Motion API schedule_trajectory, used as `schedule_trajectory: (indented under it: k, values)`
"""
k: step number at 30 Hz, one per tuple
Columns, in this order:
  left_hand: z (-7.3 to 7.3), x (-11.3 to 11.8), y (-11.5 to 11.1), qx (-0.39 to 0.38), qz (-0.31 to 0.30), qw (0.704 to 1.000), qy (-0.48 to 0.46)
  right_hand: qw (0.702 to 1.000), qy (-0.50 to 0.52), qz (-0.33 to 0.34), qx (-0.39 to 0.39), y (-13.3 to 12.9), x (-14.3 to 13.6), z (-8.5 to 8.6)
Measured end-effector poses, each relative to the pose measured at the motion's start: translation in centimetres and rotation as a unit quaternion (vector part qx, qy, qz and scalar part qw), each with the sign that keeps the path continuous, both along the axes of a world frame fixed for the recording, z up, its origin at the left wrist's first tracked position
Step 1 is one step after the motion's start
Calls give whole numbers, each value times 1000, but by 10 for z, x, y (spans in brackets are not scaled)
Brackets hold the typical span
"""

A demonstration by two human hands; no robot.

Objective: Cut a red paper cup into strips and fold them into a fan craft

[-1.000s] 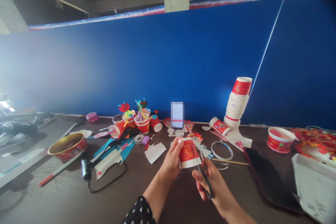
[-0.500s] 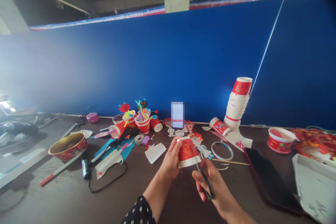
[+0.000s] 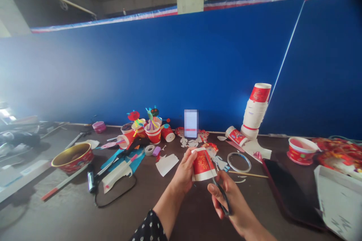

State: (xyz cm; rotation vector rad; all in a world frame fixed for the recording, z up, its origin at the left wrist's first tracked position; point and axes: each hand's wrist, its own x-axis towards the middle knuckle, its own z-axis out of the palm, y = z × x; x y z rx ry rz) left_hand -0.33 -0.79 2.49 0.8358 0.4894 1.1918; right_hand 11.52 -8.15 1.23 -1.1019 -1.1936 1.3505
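My left hand (image 3: pixel 183 172) is closed on the left side of a red paper cup (image 3: pixel 203 163) with gold print and a white band along its lower edge. My right hand (image 3: pixel 229 196) grips a pair of dark-handled scissors (image 3: pixel 225 197), fingers wrapped round the handles. The scissors' blades reach up to the cup's right side and lie against it. Whether the blades are apart is too small to make out. White and red paper cut-outs (image 3: pixel 222 163) lie on the table just beyond the cup.
A phone (image 3: pixel 191 124) stands upright behind the cup. To the right are a tall cup stack (image 3: pixel 254 115), a roll of clear tape (image 3: pixel 239 162), a wooden stick (image 3: pixel 249 174) and a dark tablet (image 3: pixel 291 196). Leftward lie a glue gun (image 3: pixel 91 180), decorated cups (image 3: pixel 153 133) and a gold-lined bowl (image 3: pixel 74 158).
My right hand and the scissors have shifted very slightly to the right. The cup stays in my left hand, almost unmoved.
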Motion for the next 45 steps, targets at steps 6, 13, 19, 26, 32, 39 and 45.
schedule_trajectory:
  k: [6, 13, 19, 26, 32, 39, 45]
  values:
    - [1, 0, -1, 0, -3, 1000, -4, 1000, -2, -10, 2, -1, 0, 0]
    - [0, 1, -1, -3, 0, 1000, -4, 1000, -2, -12, 1, 0, 1, -2]
    - [-2, 1, 0, 0, -1, 1000, -7, 1000, -2, -8, 4, 1, 2, -3]
    - [-2, 4, -1, -2, 8, 1000, 5, 1000, 3, -22, 4, 3, 0, -3]
    - [-2, 5, -1, -9, 14, 1000, 12, 1000, -13, -23, 5, 3, -1, 0]
    - [-4, 3, 0, -11, -15, 999, -34, 1000, -10, -23, 16, 4, -1, -2]
    - [-6, 2, 2, -9, -20, 999, -41, 1000, -12, -27, 7, 3, 0, -1]
